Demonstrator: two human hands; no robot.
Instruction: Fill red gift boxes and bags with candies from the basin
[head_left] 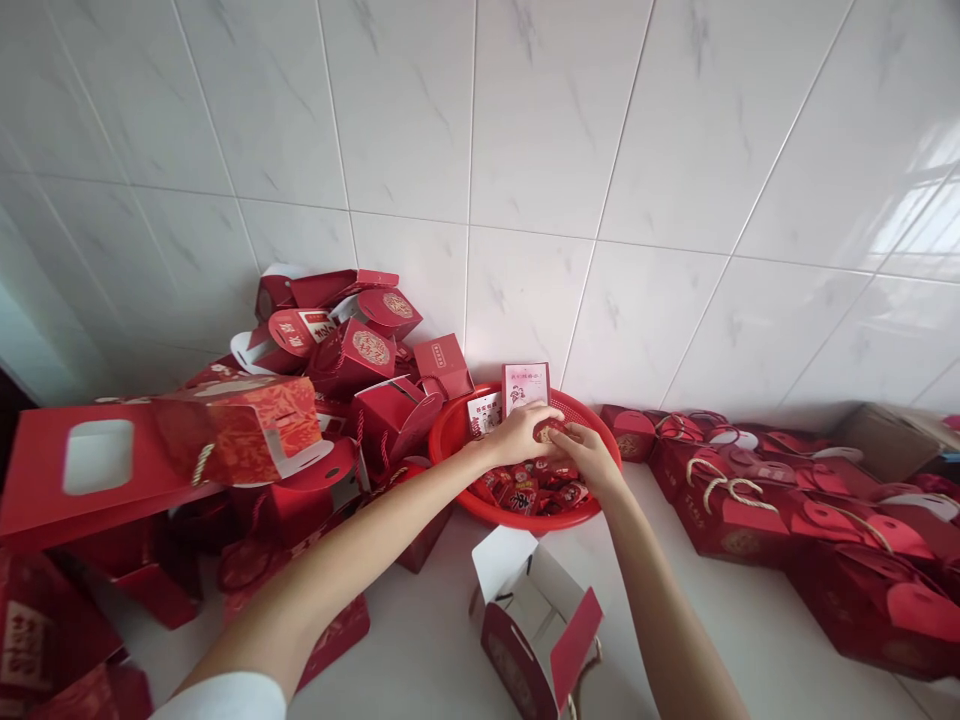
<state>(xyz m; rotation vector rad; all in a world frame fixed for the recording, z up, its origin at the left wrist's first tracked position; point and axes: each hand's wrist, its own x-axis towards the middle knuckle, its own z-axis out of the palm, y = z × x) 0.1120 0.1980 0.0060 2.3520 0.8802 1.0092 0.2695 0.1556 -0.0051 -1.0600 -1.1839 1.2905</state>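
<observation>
Both hands are over a red plastic basket (pixel 442 440) of small red packets (pixel 523 500). My left hand (pixel 525 433) and my right hand (pixel 589 455) meet at a small red item with a gold mark (pixel 549 430), their fingers closed on it. Behind my left hand, a pink printed card (pixel 525 385) and a white printed card (pixel 484 414) stand in the basket. Nearer to me, between my forearms, an open red box (pixel 510 650) with a white inside has its flaps spread and a rope handle at its side.
Red gift boxes (pixel 367 345) are heaped on the left, some open. A large red box with a window (pixel 165 445) lies across the near left. Closed red boxes (pixel 739 520) with rope handles line the right. A tiled wall (pixel 525 130) rises behind.
</observation>
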